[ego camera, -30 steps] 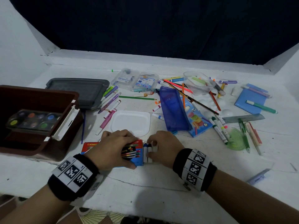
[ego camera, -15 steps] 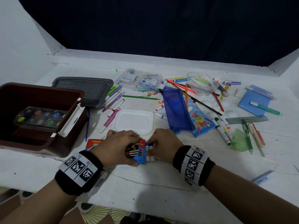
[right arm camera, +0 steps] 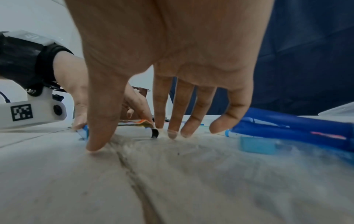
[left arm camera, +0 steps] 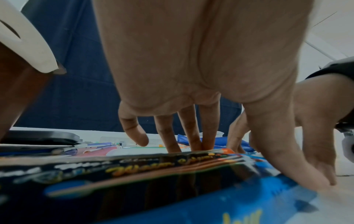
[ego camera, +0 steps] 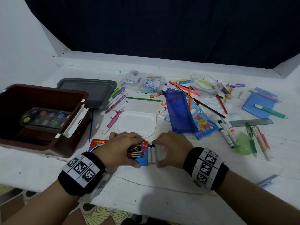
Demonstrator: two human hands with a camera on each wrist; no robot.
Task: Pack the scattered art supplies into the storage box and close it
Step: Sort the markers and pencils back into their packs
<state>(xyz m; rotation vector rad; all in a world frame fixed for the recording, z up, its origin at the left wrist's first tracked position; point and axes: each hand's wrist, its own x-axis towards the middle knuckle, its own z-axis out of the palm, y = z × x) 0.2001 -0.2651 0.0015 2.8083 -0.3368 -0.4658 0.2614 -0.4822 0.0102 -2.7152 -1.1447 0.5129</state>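
Note:
The brown storage box stands open at the left with a paint palette inside; its grey lid lies behind it. Near the table's front edge my left hand grips a red and blue marker pack, fingers over the far edge and thumb on the near edge. The left wrist view shows the pack under that hand. Several white markers stick out of the pack's right end. My right hand pinches them, thumb at the near ends, fingertips at the far ends, as the right wrist view shows.
A white tray lies just beyond my hands. A blue pouch, a clear bowl, a blue notebook, a ruler, a green protractor and several loose pens and pencils cover the middle and right.
Both hands have stayed on the pack and the markers. Only the head view has shifted slightly.

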